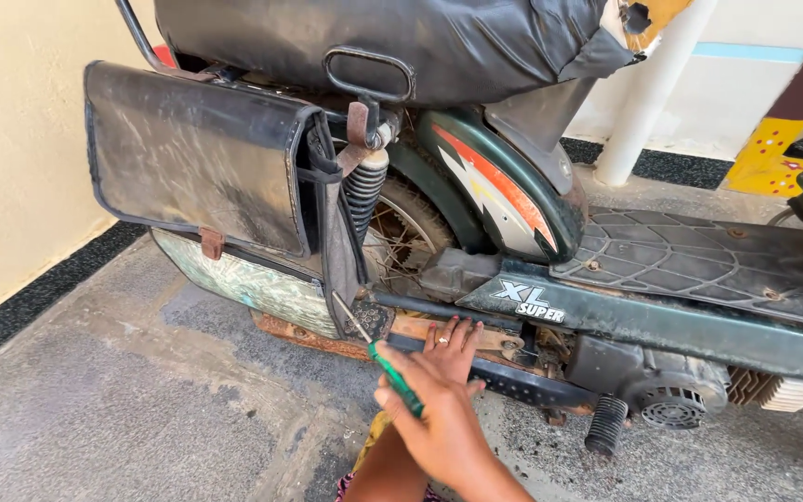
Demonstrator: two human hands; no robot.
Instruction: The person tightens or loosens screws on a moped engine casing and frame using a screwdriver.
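Concrete floor, dusty and grey, ran beside a cream wall; on it stood a dark green moped with a torn black seat and a worn black saddlebag hung over the rear wheel. Right hand: closed round a green-handled screwdriver, its shaft angled up-left toward the underside behind the bag; tip hidden. Left hand: fingers spread flat on the lower frame rail, holding nothing. Handling note, as a judgement: the tip wanted seating squarely before any turn; the bracing hand served best kept clear of the blade's line; rust nearby suggested steady, firm pressure.
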